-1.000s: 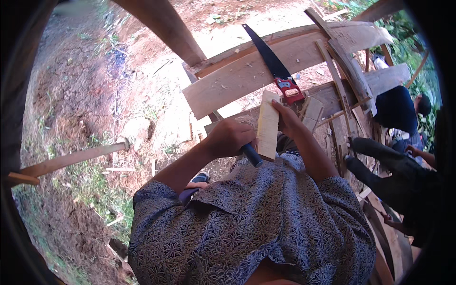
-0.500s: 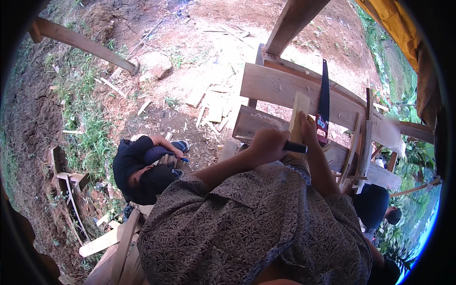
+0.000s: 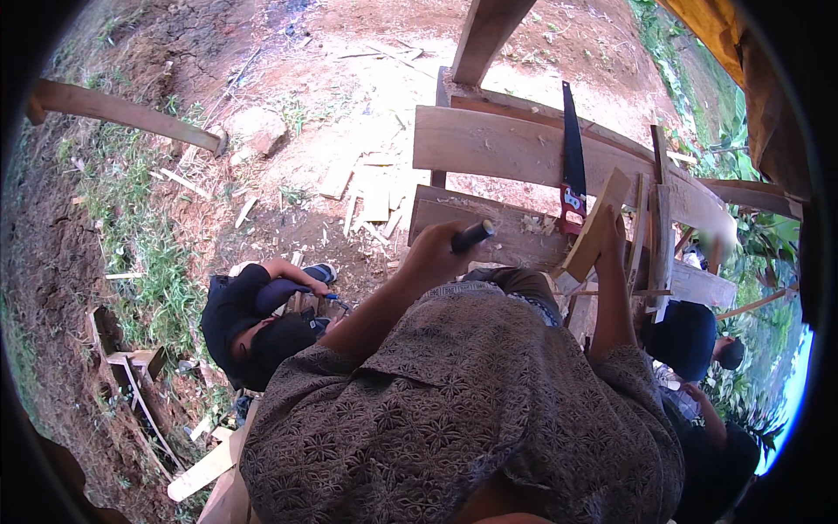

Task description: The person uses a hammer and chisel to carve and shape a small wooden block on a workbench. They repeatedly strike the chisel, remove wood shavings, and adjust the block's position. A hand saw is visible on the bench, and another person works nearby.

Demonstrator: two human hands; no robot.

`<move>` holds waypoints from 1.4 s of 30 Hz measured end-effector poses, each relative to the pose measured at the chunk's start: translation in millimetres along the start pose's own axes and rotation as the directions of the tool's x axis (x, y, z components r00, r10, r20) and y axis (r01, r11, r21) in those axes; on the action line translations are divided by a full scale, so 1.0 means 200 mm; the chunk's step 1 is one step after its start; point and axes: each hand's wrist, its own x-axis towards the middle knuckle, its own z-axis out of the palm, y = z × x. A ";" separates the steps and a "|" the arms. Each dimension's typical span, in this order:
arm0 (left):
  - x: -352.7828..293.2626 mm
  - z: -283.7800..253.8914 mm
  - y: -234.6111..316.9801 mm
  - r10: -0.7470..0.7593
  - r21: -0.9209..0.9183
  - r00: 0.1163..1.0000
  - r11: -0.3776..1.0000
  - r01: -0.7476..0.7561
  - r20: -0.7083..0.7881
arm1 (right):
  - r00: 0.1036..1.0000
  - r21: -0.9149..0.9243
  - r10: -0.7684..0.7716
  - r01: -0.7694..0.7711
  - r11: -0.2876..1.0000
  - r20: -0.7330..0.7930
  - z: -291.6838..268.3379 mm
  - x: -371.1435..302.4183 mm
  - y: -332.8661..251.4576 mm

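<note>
My left hand [image 3: 435,251] is wrapped round a black cylindrical handle [image 3: 472,237] whose butt end sticks out to the right; the tool's other end is hidden. In my right hand [image 3: 611,237], a short pale wooden board [image 3: 597,222] is held tilted, its upper end leaning right. The board is apart from the handle, over the near side of the plank bench. Just beyond it lies a handsaw [image 3: 573,148] with a dark blade and red handle, across the bench planks [image 3: 497,144].
A wooden post [image 3: 489,39] rises at the bench's far end. Upright slats [image 3: 659,218] stand right of my right hand. A person [image 3: 262,327] crouches at the left, holding a blue-handled tool; other people [image 3: 685,349] are at the right. Wood offcuts [image 3: 375,196] lie on the ground.
My left hand has moved left, away from the board, and the handle's butt now points up and right. My right hand has shifted right and tilted the board.
</note>
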 end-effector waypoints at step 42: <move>0.43 0.57 0.10 -0.112 -0.484 0.961 0.845 0.227 0.254 | 0.899 0.023 -0.015 0.005 1.000 0.438 0.18 -0.46 0.13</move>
